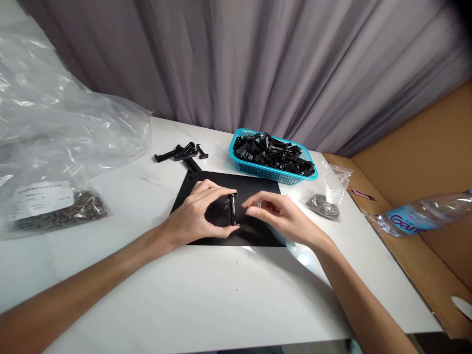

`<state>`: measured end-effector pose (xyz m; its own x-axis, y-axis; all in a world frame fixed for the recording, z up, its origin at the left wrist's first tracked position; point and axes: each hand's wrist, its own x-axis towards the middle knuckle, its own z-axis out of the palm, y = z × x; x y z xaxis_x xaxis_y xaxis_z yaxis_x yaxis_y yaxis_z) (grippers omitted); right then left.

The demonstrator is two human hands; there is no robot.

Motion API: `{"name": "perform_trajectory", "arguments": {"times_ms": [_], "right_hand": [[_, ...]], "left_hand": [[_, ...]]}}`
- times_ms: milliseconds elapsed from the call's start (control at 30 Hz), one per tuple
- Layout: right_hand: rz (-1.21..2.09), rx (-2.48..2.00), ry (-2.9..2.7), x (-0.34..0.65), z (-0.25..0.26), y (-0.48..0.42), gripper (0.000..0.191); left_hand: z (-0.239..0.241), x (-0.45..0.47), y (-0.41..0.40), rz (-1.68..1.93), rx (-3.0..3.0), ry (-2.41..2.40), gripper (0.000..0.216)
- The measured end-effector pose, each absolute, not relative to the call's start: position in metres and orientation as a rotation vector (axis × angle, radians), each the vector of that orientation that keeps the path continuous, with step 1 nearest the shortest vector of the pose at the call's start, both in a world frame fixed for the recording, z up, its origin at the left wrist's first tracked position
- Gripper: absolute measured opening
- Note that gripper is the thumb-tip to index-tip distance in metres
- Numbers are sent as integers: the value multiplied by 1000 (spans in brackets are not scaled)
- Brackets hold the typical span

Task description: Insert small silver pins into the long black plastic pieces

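My left hand (pixel 199 214) pinches a thin black plastic part (pixel 233 210) upright between thumb and forefinger, over a black mat (pixel 258 187) on the white table. My right hand (pixel 275 214) is just to the right of the part, fingers curled and pinched together; what they hold is too small to make out. A small heap of silvery metal bits (pixel 258 202) lies on the mat behind the right fingers.
A teal basket (pixel 243 164) full of black plastic parts stands behind the mat. Several loose black parts (pixel 182 153) lie at the back left. Clear bags of metal bits sit at left (pixel 62 209) and right (pixel 324 204). A water bottle (pixel 424 214) lies on cardboard (pixel 424 260) at right.
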<state>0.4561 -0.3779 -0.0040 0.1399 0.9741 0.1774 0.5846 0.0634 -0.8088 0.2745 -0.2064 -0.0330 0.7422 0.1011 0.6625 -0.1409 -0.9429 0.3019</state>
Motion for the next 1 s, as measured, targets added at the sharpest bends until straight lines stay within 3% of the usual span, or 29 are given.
{"name": "perform_trajectory", "arguments": {"times_ms": [600,1000], "right_hand": [[339,-1486,-1793,444,-18,-375,10],[304,-1655,-1462,429,-11,-377,7]], "left_hand": [[-33,274,-204,1002,2595,4,61],[-33,273,-204,1073,2645,-15,63]]}}
